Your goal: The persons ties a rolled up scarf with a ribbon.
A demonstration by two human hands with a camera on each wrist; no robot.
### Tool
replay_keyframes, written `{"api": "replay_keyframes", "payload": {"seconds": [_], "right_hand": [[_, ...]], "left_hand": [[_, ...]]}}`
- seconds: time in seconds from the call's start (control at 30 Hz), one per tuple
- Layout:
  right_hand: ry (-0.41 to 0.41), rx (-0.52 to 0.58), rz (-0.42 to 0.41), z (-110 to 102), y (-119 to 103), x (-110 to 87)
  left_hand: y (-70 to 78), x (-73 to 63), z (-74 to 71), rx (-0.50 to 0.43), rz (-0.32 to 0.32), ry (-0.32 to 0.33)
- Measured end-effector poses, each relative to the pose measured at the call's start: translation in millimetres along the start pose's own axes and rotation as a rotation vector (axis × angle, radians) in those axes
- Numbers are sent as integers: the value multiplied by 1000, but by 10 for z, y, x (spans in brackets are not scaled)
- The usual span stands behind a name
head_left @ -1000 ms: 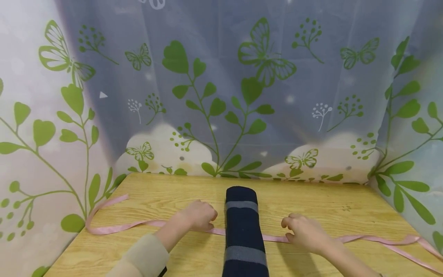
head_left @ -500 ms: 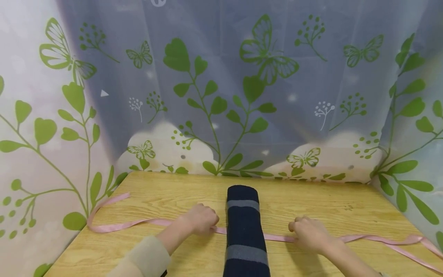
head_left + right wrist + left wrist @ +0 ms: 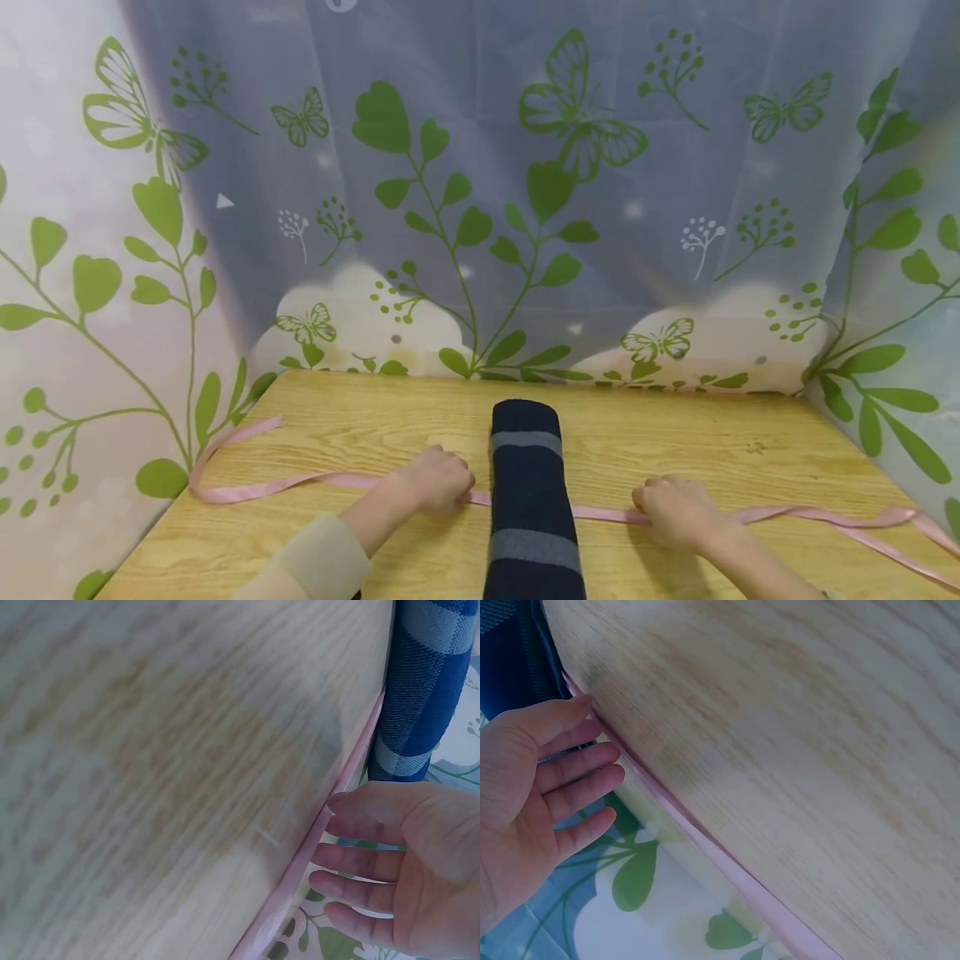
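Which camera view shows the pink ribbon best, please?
The head view: the pink ribbon shows on both sides of the rolled cloth. The wrist views show only single stretches, at the left hand and right hand respectively.

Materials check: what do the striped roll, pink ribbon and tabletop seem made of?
Striped roll: matte, woven or knitted fabric; its thread texture shows in the right wrist view.
Pink ribbon: perhaps satin; thin, twisting, with a faint sheen.
Tabletop: wood or printed laminate; grain visible.
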State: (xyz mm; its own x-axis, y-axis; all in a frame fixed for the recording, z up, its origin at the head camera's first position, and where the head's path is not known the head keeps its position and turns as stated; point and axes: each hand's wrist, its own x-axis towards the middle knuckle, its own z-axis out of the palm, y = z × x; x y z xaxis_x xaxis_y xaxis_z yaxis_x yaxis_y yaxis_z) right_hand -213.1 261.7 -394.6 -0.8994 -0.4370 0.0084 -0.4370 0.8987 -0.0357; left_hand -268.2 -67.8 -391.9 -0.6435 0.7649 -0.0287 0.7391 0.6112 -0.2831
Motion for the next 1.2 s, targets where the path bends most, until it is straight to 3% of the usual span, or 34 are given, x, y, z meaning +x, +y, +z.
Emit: {"api": "replay_keyframes", "payload": {"seconds": [0.33, 0.6, 1.0, 1.2], "right_hand": [[28, -44, 0, 53, 21, -15], [35, -73, 6, 82, 41, 9], [65, -55, -88, 104, 49, 57], [81, -92, -86, 118, 55, 69]], "left_hand": [[-14, 12, 72, 117, 37, 44], [-2, 19, 88, 186, 38, 20], [-5, 15, 101, 191, 32, 23], [-17, 18, 109, 170, 26, 16]]}}
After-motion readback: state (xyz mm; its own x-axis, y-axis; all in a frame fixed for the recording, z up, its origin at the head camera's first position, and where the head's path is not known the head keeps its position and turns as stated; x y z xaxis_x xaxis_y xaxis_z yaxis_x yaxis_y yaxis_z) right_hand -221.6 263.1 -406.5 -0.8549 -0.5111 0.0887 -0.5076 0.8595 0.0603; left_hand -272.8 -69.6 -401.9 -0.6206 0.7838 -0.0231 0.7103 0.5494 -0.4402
